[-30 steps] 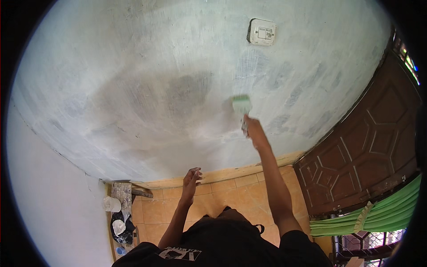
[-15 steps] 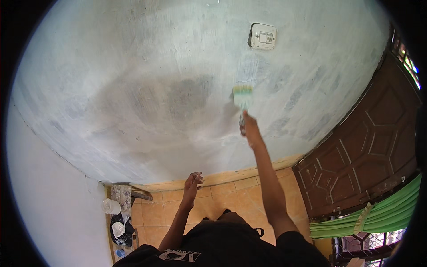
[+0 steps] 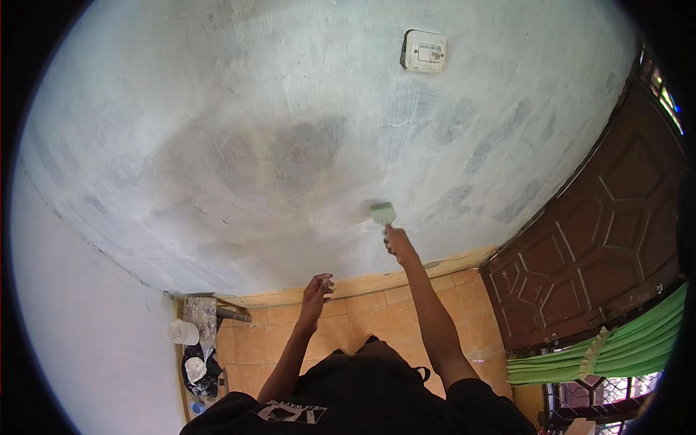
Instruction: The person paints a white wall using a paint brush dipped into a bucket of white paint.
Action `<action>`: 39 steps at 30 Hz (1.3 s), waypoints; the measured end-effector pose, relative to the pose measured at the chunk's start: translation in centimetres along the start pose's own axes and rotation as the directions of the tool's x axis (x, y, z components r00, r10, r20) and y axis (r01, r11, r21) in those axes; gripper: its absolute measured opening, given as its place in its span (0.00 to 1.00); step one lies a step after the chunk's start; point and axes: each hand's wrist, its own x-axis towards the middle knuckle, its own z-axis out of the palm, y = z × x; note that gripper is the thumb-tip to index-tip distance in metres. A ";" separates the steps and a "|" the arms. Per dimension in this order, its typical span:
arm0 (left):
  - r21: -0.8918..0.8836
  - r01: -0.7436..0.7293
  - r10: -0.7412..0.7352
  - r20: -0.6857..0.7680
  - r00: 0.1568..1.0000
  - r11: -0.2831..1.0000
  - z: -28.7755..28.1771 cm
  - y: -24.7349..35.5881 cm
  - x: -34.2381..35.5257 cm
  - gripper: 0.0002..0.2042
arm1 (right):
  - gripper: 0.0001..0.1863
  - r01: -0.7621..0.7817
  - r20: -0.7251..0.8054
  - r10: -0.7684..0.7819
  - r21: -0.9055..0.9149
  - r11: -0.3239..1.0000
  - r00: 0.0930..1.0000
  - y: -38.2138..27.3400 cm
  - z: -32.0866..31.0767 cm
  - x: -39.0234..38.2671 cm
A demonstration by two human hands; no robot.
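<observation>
Gripped by its handle in my right hand point(image 3: 397, 242) is a wide paintbrush point(image 3: 383, 213) with pale green paint on it. Its bristles point up at the lower middle of the wall point(image 3: 290, 210), which is streaked with pale paint over grey patches; whether they touch it I cannot tell. My left hand point(image 3: 317, 291) hovers low in front of the wall with its fingers curled. Anything within those fingers is too small to make out. Higher up, a white switch plate point(image 3: 425, 51) sits on the wall above the brush.
A paint-spattered wooden bench point(image 3: 199, 313) stands at the lower left, with a white bucket point(image 3: 184, 333) and a black plastic bag point(image 3: 206, 380) beside it. To the right are a dark brown panelled door point(image 3: 580, 239) and a green curtain point(image 3: 616, 344). Orange tiles point(image 3: 362, 322) cover the floor.
My right hand has drawn the paintbrush down the wall, from below the switch plate to lower down. My left hand has barely moved.
</observation>
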 end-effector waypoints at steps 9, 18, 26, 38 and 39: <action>0.056 -0.030 0.027 0.049 0.998 0.998 0.5 0.1 1.4 0.15 | 0.16 0.382 0.078 -0.387 0.074 0.921 0.919 -18.6 1.3 -7.5; 0.087 -0.174 0.174 0.014 0.985 0.981 2.9 1.7 4.4 0.15 | 0.18 0.503 -0.026 -0.503 0.087 0.860 0.864 -21.1 1.9 -6.5; 0.061 -0.084 0.086 -0.034 0.996 0.995 4.0 -0.8 4.2 0.16 | 0.19 -0.012 0.005 0.012 0.147 0.989 1.000 -1.1 -0.4 -1.6; 0.011 -0.052 0.053 -0.120 0.991 0.999 7.3 -0.1 4.7 0.15 | 0.18 0.141 0.090 -0.158 0.170 0.975 0.983 -7.7 0.9 -4.3; 0.009 -0.056 0.056 -0.125 0.991 0.998 7.5 -0.2 4.8 0.15 | 0.18 0.158 0.103 -0.179 0.184 0.970 0.978 -10.4 1.0 -5.1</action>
